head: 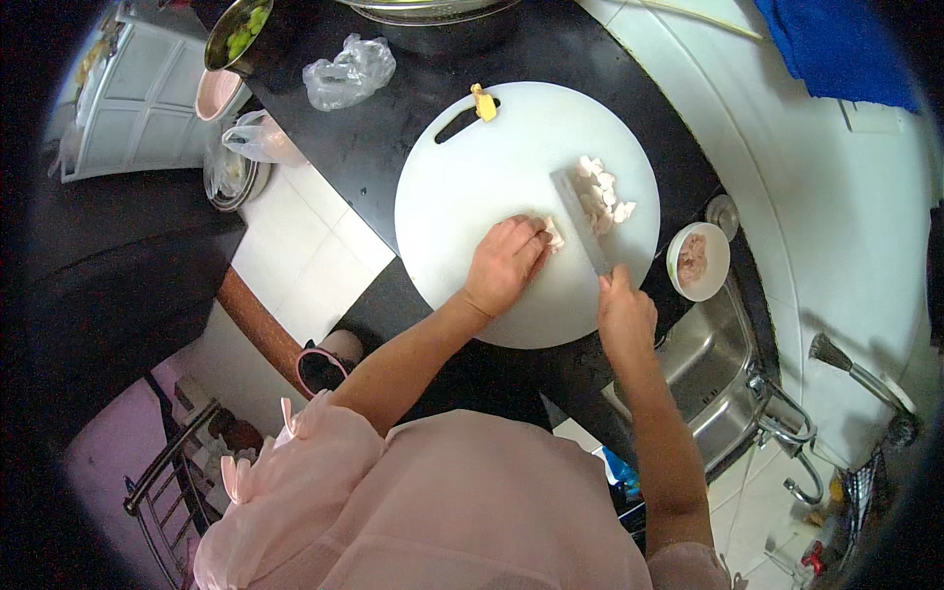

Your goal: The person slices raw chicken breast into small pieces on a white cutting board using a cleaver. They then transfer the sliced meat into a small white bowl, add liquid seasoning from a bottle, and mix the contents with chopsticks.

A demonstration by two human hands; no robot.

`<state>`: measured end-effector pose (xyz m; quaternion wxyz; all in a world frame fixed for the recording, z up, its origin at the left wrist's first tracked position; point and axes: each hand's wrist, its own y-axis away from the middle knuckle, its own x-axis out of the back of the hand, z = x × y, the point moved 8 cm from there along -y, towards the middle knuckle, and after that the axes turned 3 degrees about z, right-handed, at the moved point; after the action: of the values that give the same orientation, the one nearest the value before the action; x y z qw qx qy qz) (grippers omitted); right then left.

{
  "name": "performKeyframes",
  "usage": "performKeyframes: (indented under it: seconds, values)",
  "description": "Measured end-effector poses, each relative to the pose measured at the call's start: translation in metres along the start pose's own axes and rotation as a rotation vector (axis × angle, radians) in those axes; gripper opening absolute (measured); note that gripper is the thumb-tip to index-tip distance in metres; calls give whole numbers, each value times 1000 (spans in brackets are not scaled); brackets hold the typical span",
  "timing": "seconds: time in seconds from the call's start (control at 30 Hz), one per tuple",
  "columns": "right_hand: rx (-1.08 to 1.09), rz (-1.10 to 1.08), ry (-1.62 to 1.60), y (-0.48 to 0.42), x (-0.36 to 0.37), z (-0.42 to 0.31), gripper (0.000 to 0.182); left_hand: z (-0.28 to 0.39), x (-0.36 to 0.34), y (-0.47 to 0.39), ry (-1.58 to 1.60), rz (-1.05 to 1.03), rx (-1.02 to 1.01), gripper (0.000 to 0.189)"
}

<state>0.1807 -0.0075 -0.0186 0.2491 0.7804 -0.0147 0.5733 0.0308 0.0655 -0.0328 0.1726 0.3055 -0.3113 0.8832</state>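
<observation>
A round white cutting board [472, 177] lies on the black counter before me. My right hand [627, 310] grips the handle of a broad-bladed kitchen knife [579, 217], its blade over the board. Several pale cut pieces [606, 195], which look like raw meat, sit against the blade's right side. With bent fingers my left hand [510, 258] presses a remaining pale chunk [553, 234] on the board, left of the blade. A yellow piece that looks like peeled ginger [484, 103] rests by the board's handle slot.
A white bowl [699, 262] of pale pink meat stands right of the board, beside a steel sink [700, 369] with a faucet [789, 431]. A crumpled plastic bag [350, 72] and a metal bowl [240, 33] of green pieces are at the upper left.
</observation>
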Motion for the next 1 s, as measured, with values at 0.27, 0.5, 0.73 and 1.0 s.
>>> performKeyframes:
  seconds: [0.27, 0.5, 0.73, 1.0]
  values:
    - [100, -40, -17, 22, 7, -23, 27, 3, -1, 1, -18, -8, -32, 23]
    - [121, -47, 68, -24, -13, -55, 19, 1, -3, -1, 19, -44, -12, 28]
    - [-68, -134, 8, 20, -11, -29, 17, -1, 0, -1, 39, 12, 3, 31]
    - [44, 25, -33, -49, -11, -75, 17, -1, -3, 4, 44, -52, -12, 26]
